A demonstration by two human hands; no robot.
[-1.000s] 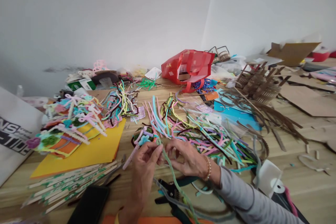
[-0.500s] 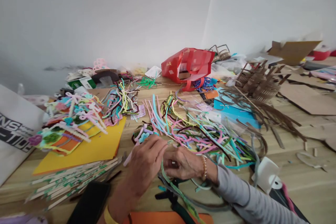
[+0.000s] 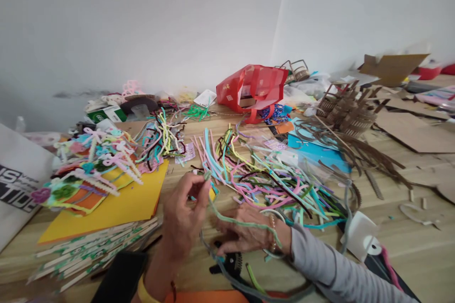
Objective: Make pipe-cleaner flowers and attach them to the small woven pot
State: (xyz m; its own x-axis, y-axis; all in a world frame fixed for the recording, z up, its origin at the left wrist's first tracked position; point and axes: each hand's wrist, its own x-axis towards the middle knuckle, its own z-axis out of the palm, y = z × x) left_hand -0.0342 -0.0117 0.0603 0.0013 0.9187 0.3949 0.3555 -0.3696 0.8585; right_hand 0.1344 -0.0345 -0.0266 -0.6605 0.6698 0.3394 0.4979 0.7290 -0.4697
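Lifted clear of the grey-sleeved right hand [image 3: 247, 233], the left hand [image 3: 182, 213] now stands apart from it at lower centre, its fingertips [image 3: 203, 183] pinching the end of a green pipe cleaner [image 3: 227, 218] that droops across to the right wrist. Fingers of the right hand spread loosely just above a pair of pliers [image 3: 231, 262], near a heap of multicoloured pipe cleaners [image 3: 270, 182], with yellow card [image 3: 106, 208] lying to the left.

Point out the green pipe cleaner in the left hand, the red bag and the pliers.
Green pipe cleaner [image 3: 231, 221], head view, on its curved middle stretch.
Red bag [image 3: 250, 86], head view, on its front panel.
Pliers [image 3: 232, 262], head view, on the metal head.
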